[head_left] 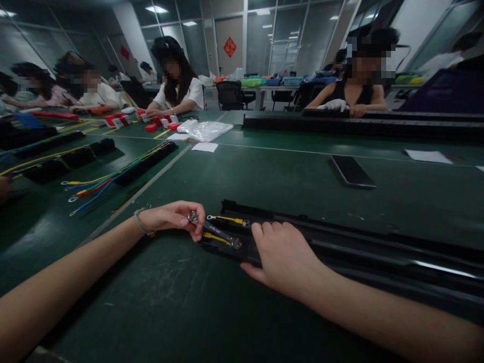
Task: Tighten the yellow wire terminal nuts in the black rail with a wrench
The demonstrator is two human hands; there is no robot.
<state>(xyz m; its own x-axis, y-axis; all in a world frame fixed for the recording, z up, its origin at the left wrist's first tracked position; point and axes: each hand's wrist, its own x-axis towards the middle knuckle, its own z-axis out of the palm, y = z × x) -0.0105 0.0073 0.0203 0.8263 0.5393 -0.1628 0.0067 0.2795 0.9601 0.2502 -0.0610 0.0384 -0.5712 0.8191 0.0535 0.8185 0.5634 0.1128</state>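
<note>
A long black housing [340,247] lies across the green table in front of me. At its left end, yellow-sleeved wires [227,220] end in ring terminals on screws. My left hand [172,218] is closed around the end of a small metal wrench [215,232], whose other end sits on a screw at the housing's left end. My right hand [283,254] rests on top of the housing just right of the wrench, fingers curled over its near edge, holding it down.
A black phone [351,171] lies face up beyond the housing. Coloured wire bundles [98,184] with black blocks lie to the left. A plastic bag [207,130] and paper slips sit farther back. Other people sit across the table, one wearing white gloves.
</note>
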